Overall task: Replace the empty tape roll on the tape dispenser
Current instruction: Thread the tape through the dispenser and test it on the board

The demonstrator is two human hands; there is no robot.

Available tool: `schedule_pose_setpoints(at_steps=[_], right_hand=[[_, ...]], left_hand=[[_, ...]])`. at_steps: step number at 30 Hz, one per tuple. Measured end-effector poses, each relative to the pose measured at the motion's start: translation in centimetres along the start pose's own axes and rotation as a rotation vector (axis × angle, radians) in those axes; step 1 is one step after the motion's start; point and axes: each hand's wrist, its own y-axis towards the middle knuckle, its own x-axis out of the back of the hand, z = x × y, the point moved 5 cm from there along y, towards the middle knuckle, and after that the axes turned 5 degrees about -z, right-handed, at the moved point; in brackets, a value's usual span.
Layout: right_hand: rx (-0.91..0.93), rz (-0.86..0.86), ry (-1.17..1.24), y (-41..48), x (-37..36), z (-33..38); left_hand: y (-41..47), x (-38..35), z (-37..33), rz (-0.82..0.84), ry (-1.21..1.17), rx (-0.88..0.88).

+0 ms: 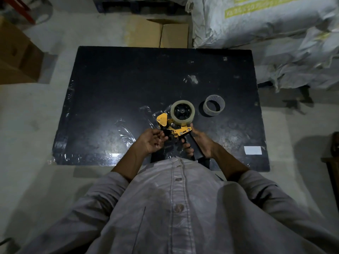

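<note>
Tape dispenser (173, 128), yellow and black, is held above the near half of the table (110, 79), a little right of the middle of the near edge. A full roll of clear tape (182, 112) is already seated on its hub, at the far end of the tool; the black handle points back toward the person, so the long axis runs from the near edge away to the far edge, slightly tilted left. The right hand (199, 142) is closed around the handle and carries the tool. The left hand (153, 141) is half curled, fingers loosely bent, and lies just left of the yellow front plate; whether something thin is pinched in it cannot be told. It is the nearer hand to the cutter end, so the threading of the tape end is judged to fall to it.

The empty core (213, 105) stands on the table just right of the dispenser, apart from it, nearer to the right edge. A white label (252, 150) is seen close to the near right corner, and some crumpled clear film (122, 131) lies left of the hands.

Counted: one dispenser, one full roll, one empty core, two hands.
</note>
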Motion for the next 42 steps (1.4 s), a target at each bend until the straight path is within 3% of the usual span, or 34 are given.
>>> schedule_pose_setpoints(at_steps=[6, 16, 20, 24, 31, 36, 42], right_hand=[[0.015, -0.011, 0.077, 0.2, -0.6, -0.8], [0.070, -0.079, 0.078, -3.2, 1.1, -0.4], [0.100, -0.124, 0.066, -5.0, 1.4, -0.4], [0.177, -0.174, 0.051, -6.4, 1.8, -1.8], [0.474, -0.414, -0.135, -7.6, 2.4, -3.1], [0.585, -0.530, -0.274, -8.0, 2.1, -3.5], [0.596, -0.697, -0.392, -7.3, 2.5, -3.7]], left_hand=[[0.3, 0.0, -0.3, -0.030, -0.032, 0.016], [0.9, 2.5, -2.0, -0.092, -0.177, -0.107], [0.8, 2.5, -3.6, -0.039, 0.192, -0.189], [-0.2, 1.6, -6.3, -0.020, 0.695, -0.447], [-0.2, -2.8, -9.3, 0.019, 1.331, -0.797], [0.0, -5.8, -10.1, -0.077, 1.550, -0.992], [1.5, -7.6, -10.8, -0.128, 1.620, -1.059]])
